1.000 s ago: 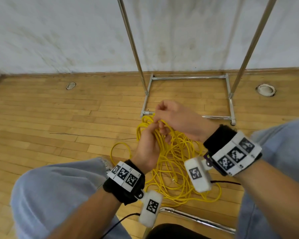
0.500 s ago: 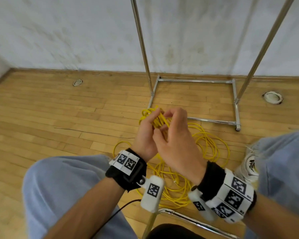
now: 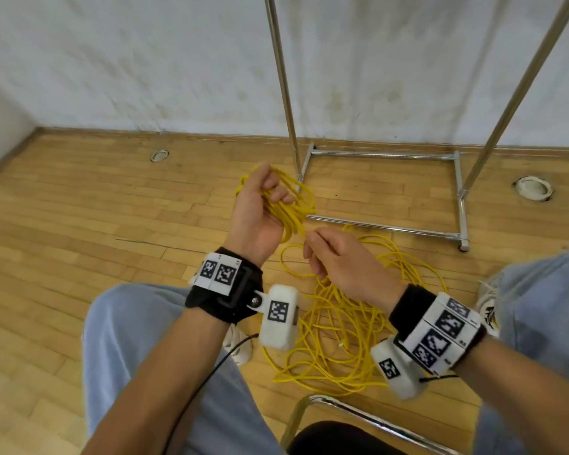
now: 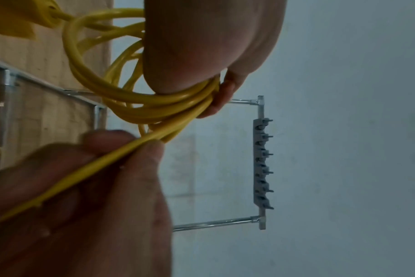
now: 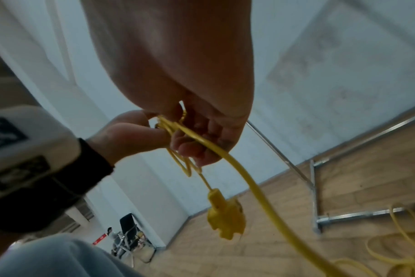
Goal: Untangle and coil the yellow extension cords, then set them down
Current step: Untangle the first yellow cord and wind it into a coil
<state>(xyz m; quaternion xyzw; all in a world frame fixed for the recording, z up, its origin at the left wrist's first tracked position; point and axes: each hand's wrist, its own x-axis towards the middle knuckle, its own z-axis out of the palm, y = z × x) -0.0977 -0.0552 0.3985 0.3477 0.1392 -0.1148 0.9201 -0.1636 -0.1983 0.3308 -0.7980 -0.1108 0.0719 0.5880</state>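
My left hand point(image 3: 270, 198) is raised above the floor and grips a small coil of yellow extension cord point(image 3: 293, 208) of several loops. In the left wrist view the loops point(image 4: 154, 106) run under the palm, and a yellow plug point(image 4: 24, 18) shows at the top left. Just below and to the right, my right hand point(image 3: 311, 246) pinches a single strand leading out of the coil point(image 4: 102, 165). In the right wrist view the plug point(image 5: 225, 219) hangs under both hands, and the pinched strand point(image 5: 261, 198) runs down to the floor. The remaining cord lies as a loose tangle point(image 3: 342, 333) between my knees.
A chrome garment rack base point(image 3: 385, 156) with two upright poles stands just beyond the tangle, against the white wall. Round floor sockets point(image 3: 532, 188) point(image 3: 159, 155) sit to the right and left. A chair's metal frame point(image 3: 342, 408) is under me; my knees flank the cord.
My right hand has come away from the left and dropped down and to the right along a strand. The left hand has risen, still holding the coil.
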